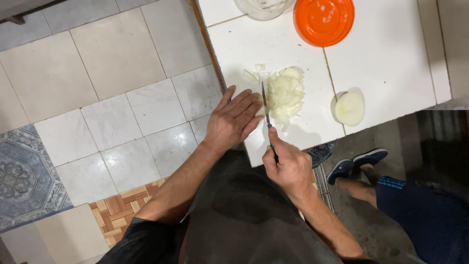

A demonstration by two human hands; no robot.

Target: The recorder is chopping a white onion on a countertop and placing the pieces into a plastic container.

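At frame centre, near the white tiled surface's lower edge, the left hand lies spread beside chopped onion; the right hand grips a knife.

Clear bowl cut off above

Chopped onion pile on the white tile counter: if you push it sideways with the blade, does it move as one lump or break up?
The chopped onion pile is loose small pieces, so it would likely spread and shed bits, like the strays already at its upper left. The pieces look wet and glossy, so probably slippery on the tiled counter. The flat left hand beside the knife could act as a stop.
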